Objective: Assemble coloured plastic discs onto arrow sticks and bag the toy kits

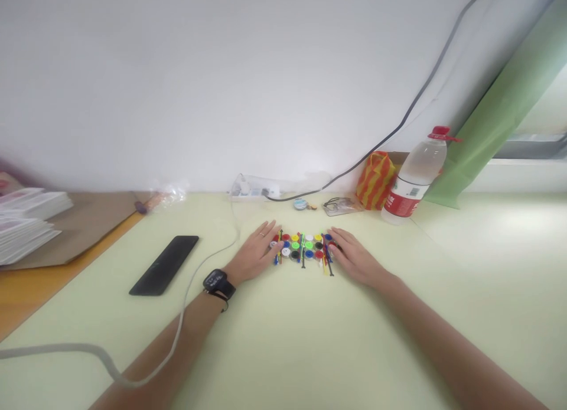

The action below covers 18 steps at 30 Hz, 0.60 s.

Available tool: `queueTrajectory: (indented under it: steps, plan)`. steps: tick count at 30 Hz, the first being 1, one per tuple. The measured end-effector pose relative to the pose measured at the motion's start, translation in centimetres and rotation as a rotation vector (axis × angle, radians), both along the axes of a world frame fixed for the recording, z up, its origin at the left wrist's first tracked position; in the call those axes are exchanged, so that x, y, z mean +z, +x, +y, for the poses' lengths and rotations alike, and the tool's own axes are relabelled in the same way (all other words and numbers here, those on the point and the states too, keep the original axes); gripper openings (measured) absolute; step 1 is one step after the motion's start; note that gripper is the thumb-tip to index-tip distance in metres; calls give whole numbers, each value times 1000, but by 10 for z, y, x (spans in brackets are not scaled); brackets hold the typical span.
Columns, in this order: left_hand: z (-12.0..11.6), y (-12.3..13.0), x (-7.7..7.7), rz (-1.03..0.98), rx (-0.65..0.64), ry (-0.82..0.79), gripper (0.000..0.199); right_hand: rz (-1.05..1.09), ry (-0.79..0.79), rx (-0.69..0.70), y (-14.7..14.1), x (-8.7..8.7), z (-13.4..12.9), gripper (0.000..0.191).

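Note:
Small round spool-like pieces (295, 245) in red, yellow, white, green, blue and black are set close together in rows on the table. Across them lie thin coloured strips (303, 253), like cable ties, in groups at the left, middle and right. My left hand (254, 250) rests at the left end of this group, its fingers stretched forward and its thumb touching the edge pieces. At the right end my right hand (354, 256) lies in the same way, fingers extended and thumb by the strips. Its fingertips partly cover the outermost pieces.
A black phone-like slab (164, 266) lies left of my hands. A pale cable (183, 315) crosses my left forearm. Behind are a power strip (254, 188), a tape roll (300, 204), a striped bag (376, 179) and a large water bottle (414, 176). Stacked cards (26, 236) sit far left.

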<state>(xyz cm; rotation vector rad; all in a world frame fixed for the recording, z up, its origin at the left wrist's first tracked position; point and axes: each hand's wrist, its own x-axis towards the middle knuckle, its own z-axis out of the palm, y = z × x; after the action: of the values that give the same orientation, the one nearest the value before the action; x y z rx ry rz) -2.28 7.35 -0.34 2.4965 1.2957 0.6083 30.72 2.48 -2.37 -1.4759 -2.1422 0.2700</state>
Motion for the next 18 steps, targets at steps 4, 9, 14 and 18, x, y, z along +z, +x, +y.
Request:
queueTrajectory:
  steps: [4,9,14,18]
  plan:
    - [-3,3,-2,-1,-57,-8,59,-23,-53,42,-7,-6,-3,64]
    - [-3,4,-5,-131,-59,-72,54,22,-48,66,-6,-7,-2,64]
    - [-3,6,-3,-231,-66,-99,52,30,-49,80,-10,-5,-4,64]
    - [-5,6,-1,-237,-68,-134,52,47,-83,68,-14,-1,-7,65]
